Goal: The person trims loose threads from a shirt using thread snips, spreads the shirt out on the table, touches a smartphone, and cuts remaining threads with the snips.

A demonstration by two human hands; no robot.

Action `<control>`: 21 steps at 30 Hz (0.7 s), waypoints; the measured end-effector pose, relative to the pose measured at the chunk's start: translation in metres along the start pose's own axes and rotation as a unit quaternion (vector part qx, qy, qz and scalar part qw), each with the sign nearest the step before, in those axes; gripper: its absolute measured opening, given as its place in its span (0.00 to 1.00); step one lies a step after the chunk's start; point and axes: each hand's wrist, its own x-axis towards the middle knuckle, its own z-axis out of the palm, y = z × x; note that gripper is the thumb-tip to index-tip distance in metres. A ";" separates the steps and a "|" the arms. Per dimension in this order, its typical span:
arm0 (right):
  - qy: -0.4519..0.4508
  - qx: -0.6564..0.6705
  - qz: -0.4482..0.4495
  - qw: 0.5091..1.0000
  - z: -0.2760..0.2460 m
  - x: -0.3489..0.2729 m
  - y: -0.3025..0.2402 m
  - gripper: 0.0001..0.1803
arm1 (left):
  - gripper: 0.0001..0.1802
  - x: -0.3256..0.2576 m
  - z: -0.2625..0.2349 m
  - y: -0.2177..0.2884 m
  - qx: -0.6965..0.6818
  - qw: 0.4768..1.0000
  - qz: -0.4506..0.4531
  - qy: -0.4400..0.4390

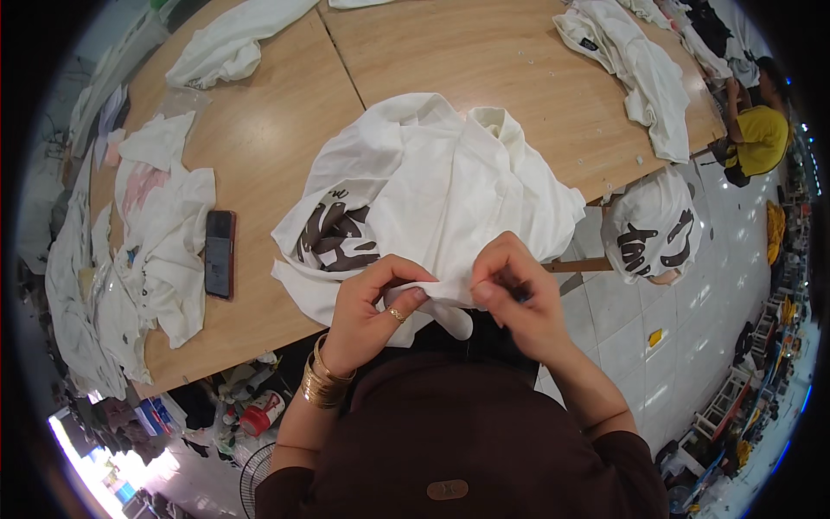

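Note:
A white garment (441, 182) with large dark brown printing lies bunched on the table in front of me, its near edge hanging over the table's front side. My left hand (376, 303), with a ring and gold bangles, pinches that near edge between thumb and fingers. Just to its right, my right hand (519, 298) is closed with its fingertips at the same strip of cloth. Something small, dark and bluish shows inside its curled fingers, too hidden to name.
A phone (220, 254) lies on the wooden table (259, 143) beside a pile of white clothes (164, 251). More white garments (644, 82) lie at the far right. A cloth-covered stool (650, 227) stands off the table's right edge. A person in yellow (761, 130) sits beyond.

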 end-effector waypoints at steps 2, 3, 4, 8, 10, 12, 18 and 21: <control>-0.025 0.264 0.197 0.944 -0.013 -0.001 -0.009 0.02 | 0.07 -0.001 0.000 0.000 -0.011 1.000 -0.006 0.005; -0.024 0.263 0.197 0.944 -0.016 -0.003 -0.008 0.02 | 0.07 0.000 0.000 0.002 -0.025 1.000 -0.005 0.005; 0.001 0.196 0.171 0.965 -0.019 -0.004 -0.007 0.02 | 0.07 0.000 0.001 0.003 -0.040 0.999 -0.005 0.005; 0.022 -0.040 0.050 0.998 -0.010 -0.005 -0.010 0.05 | 0.07 0.001 0.003 0.005 -0.047 0.999 -0.010 0.000; 0.009 -0.130 -0.002 0.991 -0.003 -0.005 -0.012 0.10 | 0.07 0.001 0.003 0.005 -0.041 0.999 -0.018 -0.006; 0.004 -0.113 -0.006 0.994 0.002 -0.003 -0.013 0.11 | 0.07 0.001 0.003 0.005 -0.035 0.999 -0.028 -0.010; -0.032 -0.074 0.023 0.996 0.003 0.002 -0.013 0.09 | 0.07 0.002 0.007 0.006 0.018 1.000 0.008 -0.012; -0.050 -0.078 0.036 0.995 0.001 0.003 -0.014 0.08 | 0.07 0.003 0.007 0.008 0.051 0.998 0.032 -0.017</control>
